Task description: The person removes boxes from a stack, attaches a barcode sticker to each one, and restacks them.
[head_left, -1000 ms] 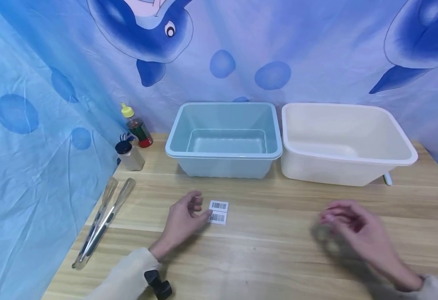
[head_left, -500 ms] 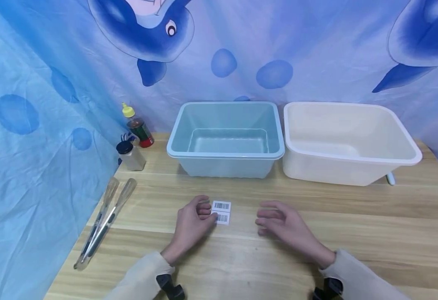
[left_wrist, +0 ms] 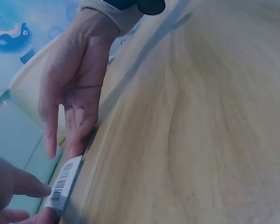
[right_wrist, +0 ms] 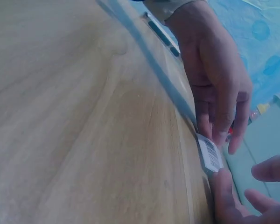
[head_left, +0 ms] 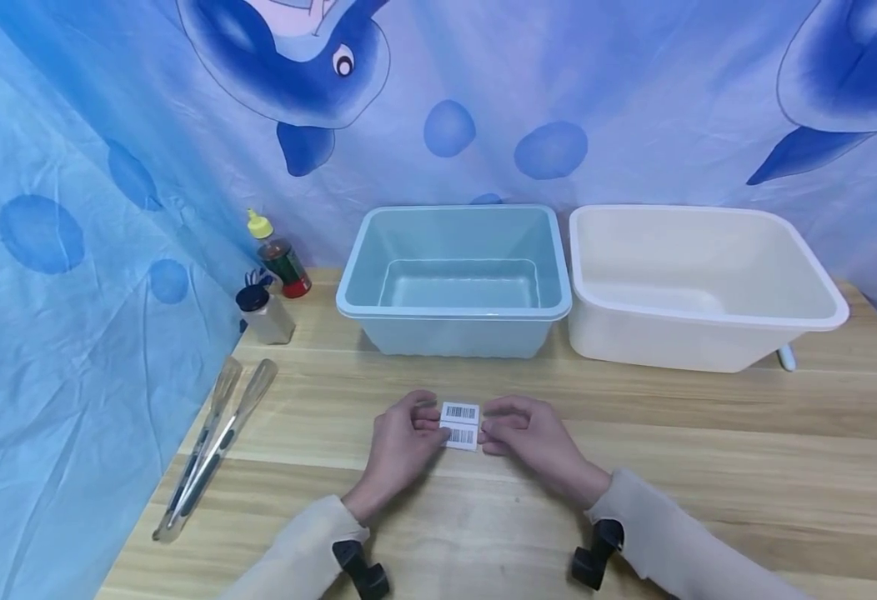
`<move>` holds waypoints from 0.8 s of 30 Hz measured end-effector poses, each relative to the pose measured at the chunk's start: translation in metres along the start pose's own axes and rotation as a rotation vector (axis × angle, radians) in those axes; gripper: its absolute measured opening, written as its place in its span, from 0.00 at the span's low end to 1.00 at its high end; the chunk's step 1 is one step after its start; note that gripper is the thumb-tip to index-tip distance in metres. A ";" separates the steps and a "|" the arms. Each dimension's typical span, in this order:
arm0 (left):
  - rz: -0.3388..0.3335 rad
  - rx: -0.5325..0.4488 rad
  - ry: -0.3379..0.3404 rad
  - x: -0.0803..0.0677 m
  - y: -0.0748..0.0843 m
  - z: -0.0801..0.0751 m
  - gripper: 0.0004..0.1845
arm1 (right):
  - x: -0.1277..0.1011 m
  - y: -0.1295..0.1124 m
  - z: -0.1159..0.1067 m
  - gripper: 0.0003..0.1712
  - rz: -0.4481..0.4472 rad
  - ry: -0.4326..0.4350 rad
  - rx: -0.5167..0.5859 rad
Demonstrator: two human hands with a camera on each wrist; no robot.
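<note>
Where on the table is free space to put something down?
Bare wood lies right of the right hand, before the white tub, and between the tongs and the left hand. Around the barcode label and the bottles it is crowded.

Light: bright, even, soft shadows under the blue tub (head_left: 453, 279).
Focus: wrist views soft, tilted.

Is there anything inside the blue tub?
No, in the head view the blue tub shows only its bare bottom, with nothing lying in it.
</note>
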State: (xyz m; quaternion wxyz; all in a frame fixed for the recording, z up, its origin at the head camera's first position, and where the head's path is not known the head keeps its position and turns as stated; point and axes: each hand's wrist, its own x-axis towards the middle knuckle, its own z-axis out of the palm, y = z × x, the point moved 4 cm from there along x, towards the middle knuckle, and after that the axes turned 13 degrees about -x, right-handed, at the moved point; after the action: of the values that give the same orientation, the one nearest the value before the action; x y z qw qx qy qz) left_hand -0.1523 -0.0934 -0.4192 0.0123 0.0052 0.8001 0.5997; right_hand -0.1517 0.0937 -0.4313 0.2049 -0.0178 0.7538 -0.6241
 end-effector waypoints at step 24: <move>0.103 -0.378 -0.039 -0.008 0.043 0.020 0.27 | -0.027 -0.038 -0.013 0.17 -0.350 0.269 -0.342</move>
State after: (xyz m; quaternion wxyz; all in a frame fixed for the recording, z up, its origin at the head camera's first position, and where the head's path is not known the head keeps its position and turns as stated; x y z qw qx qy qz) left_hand -0.1445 -0.0625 -0.3831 -0.0021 0.0555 0.6714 0.7390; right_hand -0.1401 0.1055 -0.3853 -0.0140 -0.0990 0.8540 -0.5106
